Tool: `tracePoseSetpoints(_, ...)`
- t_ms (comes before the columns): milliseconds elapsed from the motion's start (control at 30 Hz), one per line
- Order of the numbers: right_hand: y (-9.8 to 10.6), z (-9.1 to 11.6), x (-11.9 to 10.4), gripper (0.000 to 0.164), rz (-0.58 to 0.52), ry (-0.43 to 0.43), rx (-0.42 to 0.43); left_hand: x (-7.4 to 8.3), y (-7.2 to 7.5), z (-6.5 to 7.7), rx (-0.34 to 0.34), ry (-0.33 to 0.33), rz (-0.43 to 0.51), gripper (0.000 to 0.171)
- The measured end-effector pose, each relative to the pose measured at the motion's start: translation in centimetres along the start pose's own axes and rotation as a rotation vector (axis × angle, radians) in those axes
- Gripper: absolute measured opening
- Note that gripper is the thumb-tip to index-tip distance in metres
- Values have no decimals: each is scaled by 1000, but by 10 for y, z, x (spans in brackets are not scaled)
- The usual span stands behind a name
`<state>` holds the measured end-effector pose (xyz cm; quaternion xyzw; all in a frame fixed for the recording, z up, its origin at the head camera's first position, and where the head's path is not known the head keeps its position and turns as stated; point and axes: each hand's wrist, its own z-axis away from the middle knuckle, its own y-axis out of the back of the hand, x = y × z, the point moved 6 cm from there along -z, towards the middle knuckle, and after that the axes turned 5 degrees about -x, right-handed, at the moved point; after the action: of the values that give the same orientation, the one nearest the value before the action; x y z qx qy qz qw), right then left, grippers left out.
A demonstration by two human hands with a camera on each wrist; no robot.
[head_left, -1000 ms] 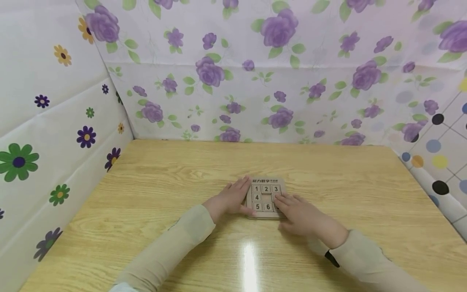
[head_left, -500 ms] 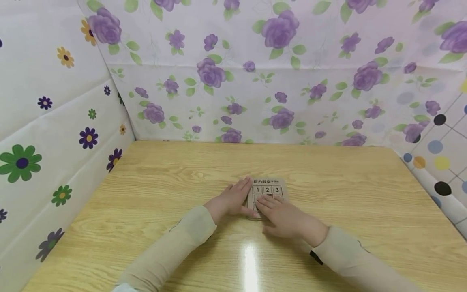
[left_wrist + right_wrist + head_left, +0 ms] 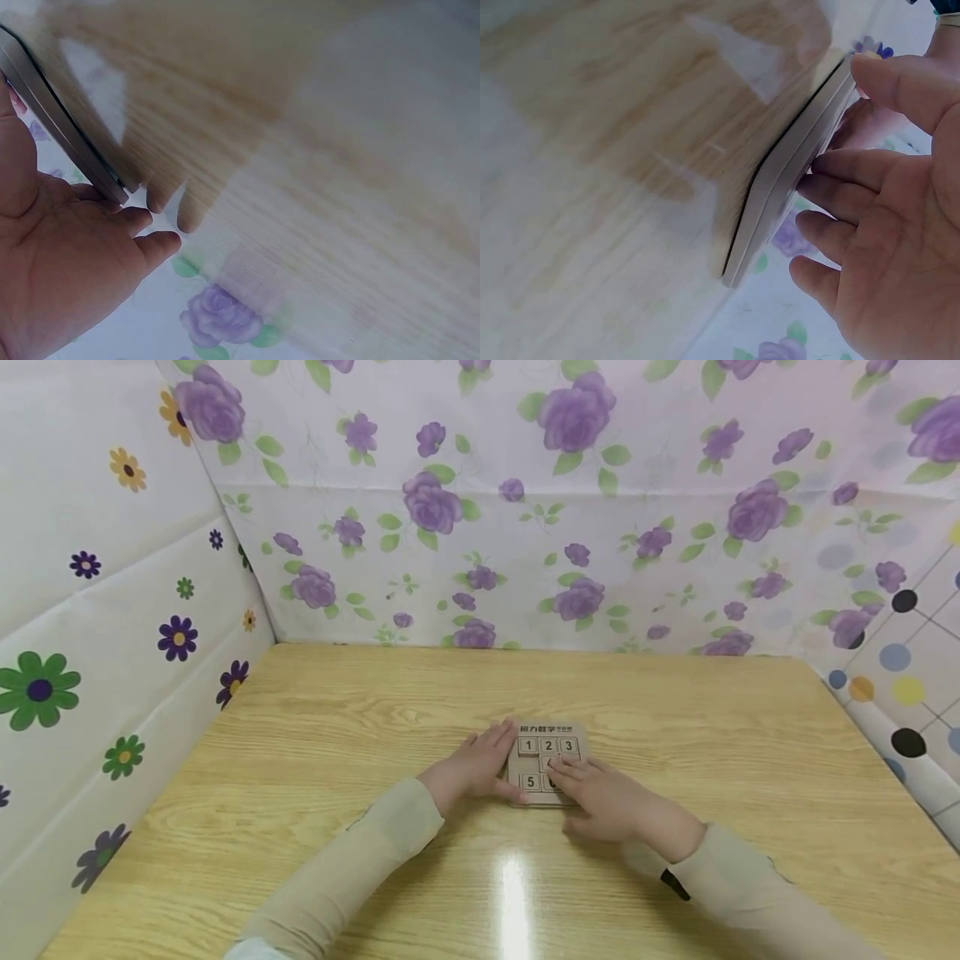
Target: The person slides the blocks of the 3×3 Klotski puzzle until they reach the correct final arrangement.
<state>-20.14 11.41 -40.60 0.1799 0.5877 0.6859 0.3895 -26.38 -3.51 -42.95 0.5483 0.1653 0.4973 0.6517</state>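
Note:
A wooden sliding number puzzle (image 3: pixel 547 728) lies flat on the table, with square numbered tiles in its frame. My left hand (image 3: pixel 480 767) holds its left side, the fingers along the edge and the thumb at the near left corner. In the left wrist view the puzzle's edge (image 3: pixel 64 124) shows beside that hand. Fingertips of my right hand (image 3: pixel 611 803) touch the tiles at the lower right, the fingers nearly straight. They partly cover the 4 tile (image 3: pixel 547 761) and the 6, and hide the tiles on the right. A gap shows left of the 4.
The wood-grain table (image 3: pixel 360 718) reaches back to a hanging cloth with purple flowers (image 3: pixel 431 502). Another flowered cloth (image 3: pixel 67 610) stands along the left, and a dotted one (image 3: pixel 900 693) along the right.
The right hand has swept left over the puzzle, then back right. The 4 tile has slid from the left column to the middle, and the gap is now at the left. The left hand stays put.

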Motion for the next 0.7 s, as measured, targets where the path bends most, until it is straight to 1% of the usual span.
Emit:
tracePoseSetpoints(133,1,3,-2,68,7,6,17,-1,0,0,1,-2,1,113)
tracePoseSetpoints(267,-3,4,-9,70,27,28,19,-1,0,0,4,-8,12,113)
tracePoseSetpoints(433,-7,2,-18,70,72,82,15,0,0,0,10,-11,-3,113)
tracePoseSetpoints(700,-5,-5,-23,66,113,82,6,3,3,4,10,-13,0,112)
